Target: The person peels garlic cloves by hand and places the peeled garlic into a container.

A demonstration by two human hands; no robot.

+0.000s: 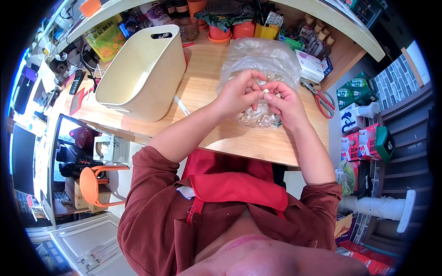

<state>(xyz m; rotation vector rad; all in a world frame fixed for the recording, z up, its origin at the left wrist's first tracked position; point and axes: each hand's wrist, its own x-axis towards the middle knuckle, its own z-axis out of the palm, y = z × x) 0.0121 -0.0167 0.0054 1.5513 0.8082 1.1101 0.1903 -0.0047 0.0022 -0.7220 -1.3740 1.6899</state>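
My left hand and my right hand meet over a clear plastic bag on the wooden table. Their fingertips are pinched together around a small whitish piece, too small for me to tell its kind. Many small pale pieces show in and through the crumpled plastic under my hands. Part of the bag is hidden behind my fingers and wrists.
A tall cream plastic bin stands left of my hands. Red-handled scissors lie to the right. Flowerpots, corked bottles and a white box line the back. An orange chair is at lower left.
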